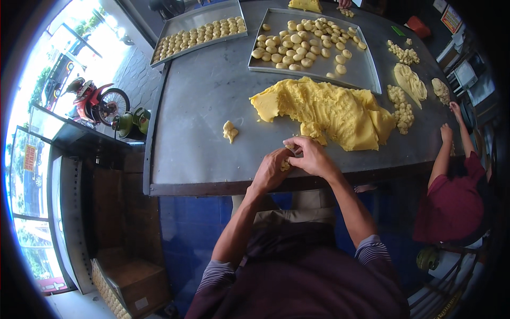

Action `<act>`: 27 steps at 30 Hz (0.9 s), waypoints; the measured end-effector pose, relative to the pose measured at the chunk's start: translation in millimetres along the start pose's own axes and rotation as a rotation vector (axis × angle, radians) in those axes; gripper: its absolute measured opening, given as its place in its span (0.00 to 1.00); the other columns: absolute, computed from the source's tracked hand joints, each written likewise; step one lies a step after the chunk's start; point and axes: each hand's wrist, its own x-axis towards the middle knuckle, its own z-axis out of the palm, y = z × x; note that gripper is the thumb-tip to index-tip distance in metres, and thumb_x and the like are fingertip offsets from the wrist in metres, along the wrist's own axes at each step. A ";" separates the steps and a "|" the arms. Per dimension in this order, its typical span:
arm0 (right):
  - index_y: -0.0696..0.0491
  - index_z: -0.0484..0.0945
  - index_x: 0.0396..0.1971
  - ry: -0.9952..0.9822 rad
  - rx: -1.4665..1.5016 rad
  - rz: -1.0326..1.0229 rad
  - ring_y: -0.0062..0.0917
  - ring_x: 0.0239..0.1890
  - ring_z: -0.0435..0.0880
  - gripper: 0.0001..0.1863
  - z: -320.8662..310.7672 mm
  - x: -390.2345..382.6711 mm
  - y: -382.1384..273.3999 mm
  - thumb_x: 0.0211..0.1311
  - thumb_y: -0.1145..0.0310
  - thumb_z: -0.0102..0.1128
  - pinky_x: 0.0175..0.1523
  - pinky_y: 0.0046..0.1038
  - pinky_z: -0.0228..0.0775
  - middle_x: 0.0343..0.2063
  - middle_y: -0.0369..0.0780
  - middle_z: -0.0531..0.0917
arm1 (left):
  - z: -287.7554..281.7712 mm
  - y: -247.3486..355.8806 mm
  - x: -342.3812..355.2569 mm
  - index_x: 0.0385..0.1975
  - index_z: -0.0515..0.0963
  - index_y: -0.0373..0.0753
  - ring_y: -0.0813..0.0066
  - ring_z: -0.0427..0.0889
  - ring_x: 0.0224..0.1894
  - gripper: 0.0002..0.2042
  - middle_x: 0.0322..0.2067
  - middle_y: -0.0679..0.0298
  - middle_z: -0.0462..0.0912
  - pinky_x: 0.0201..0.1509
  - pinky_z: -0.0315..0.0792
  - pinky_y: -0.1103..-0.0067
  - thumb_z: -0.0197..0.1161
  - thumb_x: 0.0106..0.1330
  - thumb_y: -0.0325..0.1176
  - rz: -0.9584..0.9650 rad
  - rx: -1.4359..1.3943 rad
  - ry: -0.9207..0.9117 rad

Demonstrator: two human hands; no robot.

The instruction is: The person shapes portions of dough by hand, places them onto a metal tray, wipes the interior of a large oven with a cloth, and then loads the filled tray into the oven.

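My left hand (272, 170) and my right hand (313, 157) meet over the near edge of a metal table (202, 106), fingers pinched together around a small piece of yellow dough (286, 165). Just beyond them lies a large mound of yellow dough (329, 109). A small loose lump of dough (230, 131) sits on the table to the left of my hands.
A metal tray (361, 72) with several round dough balls stands behind the mound; a second tray (180, 24) of balls is at the far left. Dough pieces (409, 82) lie at the right, where a person in a red top (451, 202) reaches onto the table. A motorbike (98, 101) stands outside.
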 end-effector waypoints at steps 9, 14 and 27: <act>0.58 0.75 0.52 0.158 -0.388 -0.384 0.42 0.55 0.76 0.27 -1.9 -7.4 -21.3 0.47 0.76 0.66 0.59 0.36 0.68 0.49 0.49 0.78 | 8.8 -8.8 -5.6 0.33 0.77 0.34 0.47 0.79 0.36 0.10 0.29 0.51 0.79 0.42 0.73 0.63 0.65 0.55 0.31 -0.125 0.073 -0.024; 0.57 0.78 0.51 0.324 -0.560 -0.103 0.42 0.49 0.79 0.19 -37.2 7.0 15.3 0.57 0.77 0.59 0.52 0.38 0.71 0.50 0.44 0.79 | -3.2 6.8 -1.5 0.27 0.76 0.31 0.61 0.79 0.32 0.21 0.25 0.55 0.76 0.39 0.72 0.68 0.52 0.73 0.45 -0.290 -0.178 0.140; 0.57 0.76 0.46 0.709 -0.199 0.002 0.40 0.49 0.79 0.16 -18.0 -30.8 33.1 0.56 0.78 0.63 0.53 0.35 0.72 0.45 0.44 0.79 | -33.4 -23.8 -22.5 0.45 0.70 0.35 0.56 0.71 0.50 0.13 0.45 0.51 0.70 0.58 0.65 0.67 0.48 0.75 0.39 -0.212 -0.122 -0.012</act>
